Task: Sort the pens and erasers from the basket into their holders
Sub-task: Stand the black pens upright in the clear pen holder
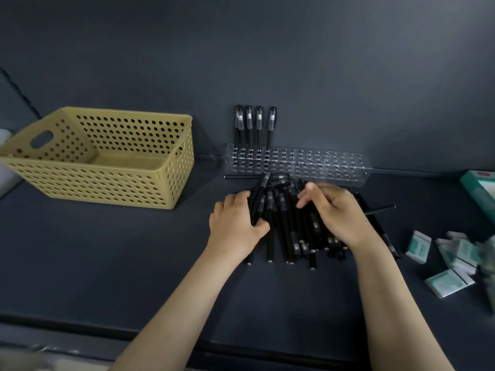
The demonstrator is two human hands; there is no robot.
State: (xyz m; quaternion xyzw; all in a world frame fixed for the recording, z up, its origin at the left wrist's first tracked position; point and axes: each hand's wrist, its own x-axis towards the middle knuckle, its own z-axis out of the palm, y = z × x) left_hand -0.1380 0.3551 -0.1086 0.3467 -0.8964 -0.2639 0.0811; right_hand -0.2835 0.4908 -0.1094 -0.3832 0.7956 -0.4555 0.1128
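Note:
A pile of black pens (286,226) lies on the dark table in front of a clear acrylic pen rack (321,167). Several black pens (254,127) stand upright in the rack's left end. My left hand (235,220) grips a few pens at the pile's left side, thumb and fingers curled round them. On the pile's right side rests my right hand (334,212), its fingers stretched leftward over the pens. The yellow perforated basket (107,180) stands at the left and looks empty. Small white-and-teal erasers (450,282) lie scattered at the right.
A teal box (479,194) sits at the right edge behind the erasers. One pen (380,210) sticks out to the right of the pile. A dark wall rises right behind the rack. The table's front edge runs below my forearms.

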